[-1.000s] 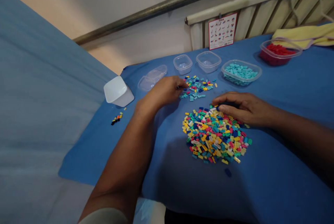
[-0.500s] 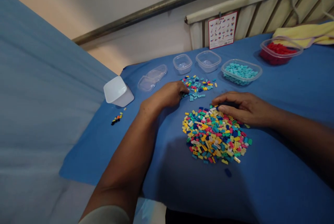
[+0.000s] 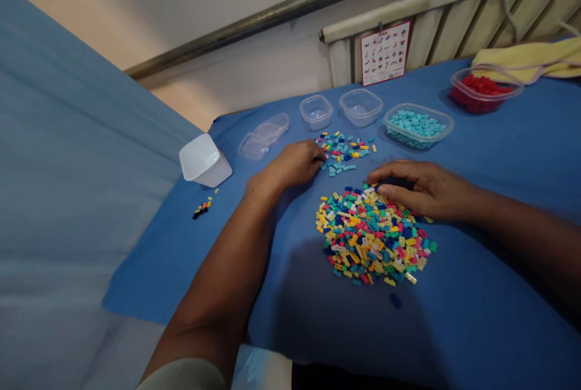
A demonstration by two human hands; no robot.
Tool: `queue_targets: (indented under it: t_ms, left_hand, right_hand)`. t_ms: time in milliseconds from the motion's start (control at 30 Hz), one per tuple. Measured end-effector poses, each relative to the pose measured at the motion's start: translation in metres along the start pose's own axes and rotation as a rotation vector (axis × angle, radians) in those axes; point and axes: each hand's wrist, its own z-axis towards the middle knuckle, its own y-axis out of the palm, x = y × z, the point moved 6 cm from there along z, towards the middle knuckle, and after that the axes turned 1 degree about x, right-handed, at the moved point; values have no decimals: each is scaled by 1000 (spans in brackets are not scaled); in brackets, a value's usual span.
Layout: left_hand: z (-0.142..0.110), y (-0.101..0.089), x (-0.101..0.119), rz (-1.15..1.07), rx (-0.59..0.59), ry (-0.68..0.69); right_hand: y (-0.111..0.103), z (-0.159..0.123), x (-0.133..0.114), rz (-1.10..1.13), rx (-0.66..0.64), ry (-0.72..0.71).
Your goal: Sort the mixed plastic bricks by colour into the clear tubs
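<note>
A big heap of small mixed-colour bricks [image 3: 373,235] lies on the blue cloth [image 3: 476,293]. My right hand [image 3: 420,187] rests palm down on the heap's far edge, fingers curled loosely over some bricks. Beyond it lies a smaller scatter of bricks [image 3: 347,151]. My left hand [image 3: 293,164] lies at that scatter's left edge, fingers bent and touching the nearest pieces; whether it holds one is hidden.
Two empty clear tubs [image 3: 316,111] [image 3: 361,106], a tub of turquoise bricks [image 3: 417,125] and a tub of red bricks [image 3: 483,90] stand at the back. Clear lids [image 3: 264,135], a tipped white cup [image 3: 204,161] and a few stray bricks [image 3: 203,206] lie left.
My left hand has drawn back a little toward me from the small scatter. My right hand has stayed on the heap.
</note>
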Motion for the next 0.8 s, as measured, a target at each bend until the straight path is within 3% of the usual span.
queue_targets:
  t_ms: [267, 467, 667, 800]
  left_hand:
    - [-3, -2, -9, -49, -11, -62]
    - [0, 1, -2, 10, -18, -72]
    - [3, 3, 0, 44, 31, -149]
    - [1, -8, 3, -47, 131, -156]
  right_hand:
    - [-1, 0, 0, -27, 0, -11]
    - [-1, 0, -1, -22, -1, -6]
    - [-1, 0, 0, -20, -1, -11]
    - [0, 0, 0, -25, -6, -13]
